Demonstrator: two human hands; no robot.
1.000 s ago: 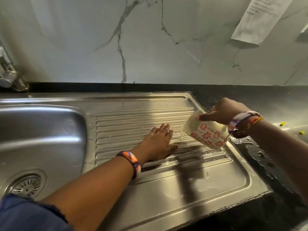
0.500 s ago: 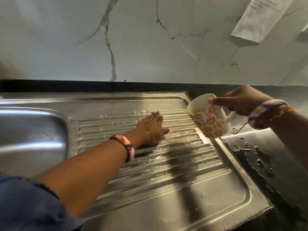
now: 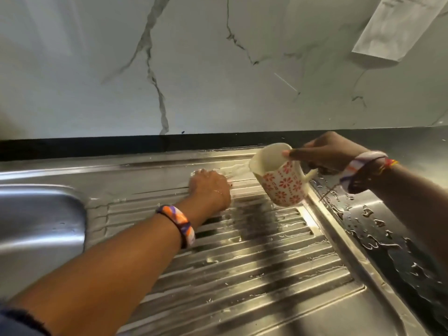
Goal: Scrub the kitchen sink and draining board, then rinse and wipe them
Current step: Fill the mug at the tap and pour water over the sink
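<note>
Rinse step, judging by the pour; right hand (image 3: 324, 154) grips a floral mug (image 3: 282, 180) by its handle, thumb along the rim, mug tipped with mouth toward the left; a thin stream of water (image 3: 236, 169) leaves the lip and lands at the far end of the draining board (image 3: 254, 258), right by the left hand (image 3: 210, 187).

Left hand lies on the board's far ribs, knuckles up, fingers bent under; holding nothing that shows, but fingertips are hidden behind the knuckles and blurred by water, so cannot tell whether it is flat, clenched or rubbing with something small.

Key relation: board's ribs run left-right, long axis toward the sink bowl (image 3: 41, 221), which sits left of the board; the mug is at the board's far right corner, so water should drain along the grooves leftward to the bowl; left hand is the nearer one to the bowl and to the wet patch, better placed to sweep water that way; right hand is over the board's right rim.

Near half of the board shows streaks, droplets; dark counter (image 3: 392, 238) right of the board carries puddles.

Hidden or cut off: bowl mostly out of frame at left, drain and tap not visible; mug's water level unseen; paper sheet (image 3: 397, 27) on the wall above the board unreadable; beaded bracelet (image 3: 179, 224) on left wrist.
</note>
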